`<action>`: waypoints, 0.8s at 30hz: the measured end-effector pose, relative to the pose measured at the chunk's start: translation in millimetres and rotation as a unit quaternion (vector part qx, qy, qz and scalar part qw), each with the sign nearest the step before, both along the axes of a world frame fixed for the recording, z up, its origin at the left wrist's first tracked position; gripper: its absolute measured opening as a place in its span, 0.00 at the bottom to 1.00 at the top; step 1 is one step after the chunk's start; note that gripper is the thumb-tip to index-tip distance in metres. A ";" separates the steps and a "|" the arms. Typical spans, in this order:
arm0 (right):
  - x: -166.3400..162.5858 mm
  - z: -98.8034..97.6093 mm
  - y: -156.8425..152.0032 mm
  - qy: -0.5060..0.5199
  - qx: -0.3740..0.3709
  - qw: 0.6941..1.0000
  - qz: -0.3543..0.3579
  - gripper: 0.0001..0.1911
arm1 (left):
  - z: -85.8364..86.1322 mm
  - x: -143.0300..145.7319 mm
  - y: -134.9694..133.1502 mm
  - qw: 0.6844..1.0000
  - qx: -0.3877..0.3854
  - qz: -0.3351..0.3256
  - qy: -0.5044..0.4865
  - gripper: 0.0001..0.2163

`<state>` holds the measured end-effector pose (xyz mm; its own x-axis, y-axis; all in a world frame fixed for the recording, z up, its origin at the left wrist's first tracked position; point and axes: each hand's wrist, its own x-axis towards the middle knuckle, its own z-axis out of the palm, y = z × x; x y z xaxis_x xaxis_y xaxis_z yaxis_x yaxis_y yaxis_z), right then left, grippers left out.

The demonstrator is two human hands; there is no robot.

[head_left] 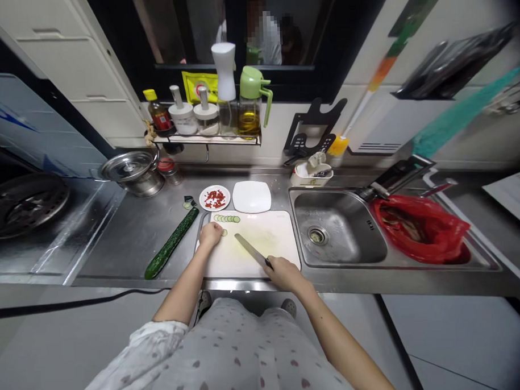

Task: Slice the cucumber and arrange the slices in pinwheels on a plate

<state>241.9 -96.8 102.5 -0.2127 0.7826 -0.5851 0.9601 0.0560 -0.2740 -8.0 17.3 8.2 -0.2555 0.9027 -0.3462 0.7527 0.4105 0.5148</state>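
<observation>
My right hand (284, 272) is closed around the dark handle of a kitchen knife (250, 247), its blade pointing up and left just over the white cutting board (278, 225). Near the board's left edge, my left hand (211, 234) has its fingers pinched together at a thin cucumber slice (224, 232). Beyond it, a row of overlapping cucumber slices (227, 219) lies along the board's far side. A long dark green cucumber (172, 243) rests on the steel counter left of the board.
Behind the board stand a plate of chopped red pieces (214, 198) and a white plate (251, 196). Cucumber ends (188, 202) lie by the cucumber's tip. To the right is a sink (342, 223) with a red plastic bag (419, 229). A lidded pot (135, 174) stands back left.
</observation>
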 end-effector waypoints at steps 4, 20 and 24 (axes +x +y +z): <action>7.1 -2.9 -1.0 0.004 0.004 1.000 -0.026 0.16 | -2.9 -1.5 0.2 0.998 0.030 0.053 0.033 0.07; 29.5 -25.9 -2.6 0.039 0.024 0.997 -0.069 0.15 | -4.6 10.7 -14.5 0.974 0.110 0.136 0.145 0.10; 28.5 -28.1 -3.4 0.026 0.029 0.997 -0.073 0.15 | -2.6 16.8 -17.2 0.968 0.131 0.147 0.152 0.13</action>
